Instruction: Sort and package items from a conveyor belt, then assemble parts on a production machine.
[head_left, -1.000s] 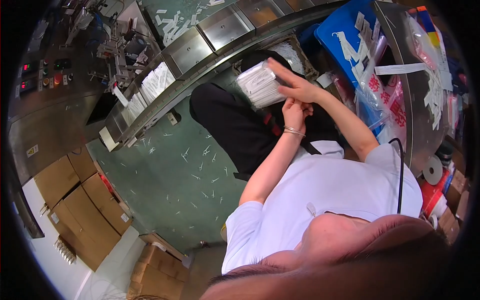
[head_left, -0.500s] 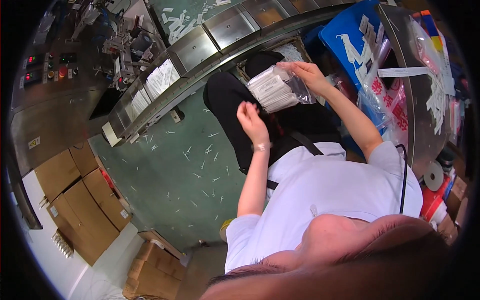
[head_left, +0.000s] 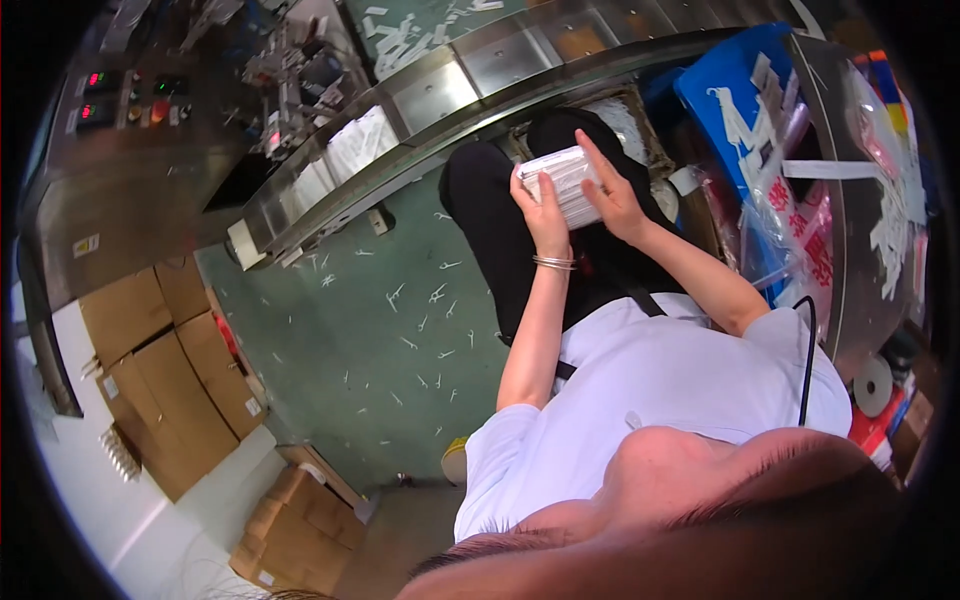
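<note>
A: What've you got there?
B: Bundle of white strips, gripped between my left hand and right hand, up over my black trousers.
A: Any writing on it?
B: Too small to read, tbh. Right of my right hand there's a crumpled plastic bag with big red characters, and a yellow warning sticker sits way left of my left hand. My hands hide both bundle ends.
</note>
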